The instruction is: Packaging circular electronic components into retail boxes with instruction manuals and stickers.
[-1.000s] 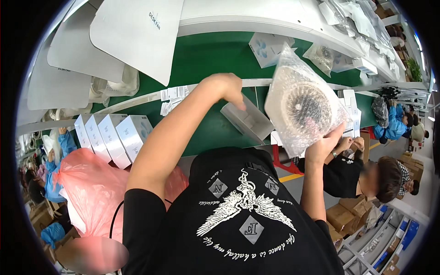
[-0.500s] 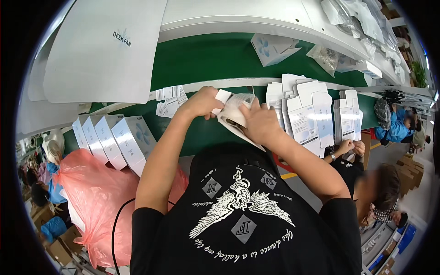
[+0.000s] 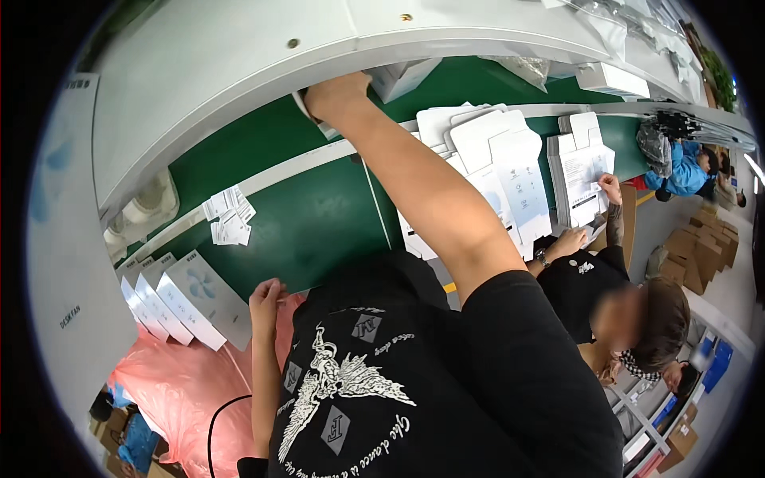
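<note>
My right arm stretches far across the green surface. At its end, my right hand (image 3: 339, 99), partly under the shelf edge, is closed round a white box (image 3: 325, 130), of which only slivers show. A white and blue box (image 3: 402, 78) stands just right of that hand. Low at the left, my left hand (image 3: 268, 301) hovers by the near edge with loosely bent fingers and nothing in them. It is nearest to a row of white boxes (image 3: 203, 295) with a blue fan picture. Small printed paper slips (image 3: 229, 215) lie farther in.
Flat white cartons (image 3: 470, 131) are stacked under my right forearm. At the right a co-worker's hands (image 3: 610, 189) touch another carton stack (image 3: 578, 171). A white shelf (image 3: 239, 48) overhangs the far side. A pink plastic bag (image 3: 183, 390) bulges at the lower left.
Both hands were on an open white box with a wrapped item at the middle. My left hand has let go and dropped back left; my right hand has carried the box to the far side.
</note>
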The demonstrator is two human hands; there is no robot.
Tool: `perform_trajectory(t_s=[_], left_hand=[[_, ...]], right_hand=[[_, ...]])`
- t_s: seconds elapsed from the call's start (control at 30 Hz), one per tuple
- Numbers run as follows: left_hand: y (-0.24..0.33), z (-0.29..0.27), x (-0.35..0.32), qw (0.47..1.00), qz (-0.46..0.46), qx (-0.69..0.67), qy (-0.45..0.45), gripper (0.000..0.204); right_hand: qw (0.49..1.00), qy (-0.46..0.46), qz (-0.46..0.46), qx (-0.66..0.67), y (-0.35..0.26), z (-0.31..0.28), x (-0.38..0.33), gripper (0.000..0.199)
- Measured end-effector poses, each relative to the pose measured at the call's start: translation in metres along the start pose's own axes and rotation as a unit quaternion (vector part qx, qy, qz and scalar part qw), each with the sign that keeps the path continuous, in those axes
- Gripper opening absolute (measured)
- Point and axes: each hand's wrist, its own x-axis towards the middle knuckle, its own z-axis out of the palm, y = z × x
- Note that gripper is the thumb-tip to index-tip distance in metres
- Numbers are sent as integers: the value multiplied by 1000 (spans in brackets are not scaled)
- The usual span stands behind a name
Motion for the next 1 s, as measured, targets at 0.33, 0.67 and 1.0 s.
perform_trajectory(t_s=[0.33,0.67,1.0], left_hand=[[-81,-18,-61,950,-46,305,53,31],[-69,-22,-129,962,-96,243,76,31],[-70,-2,-120,943,-58,319,79,29]], right_hand=[[906,324,136,235,251,-38,-86,14],[551,206,550,593,524,-44,93,51],[673,254,266,641,601,-15,112,57]])
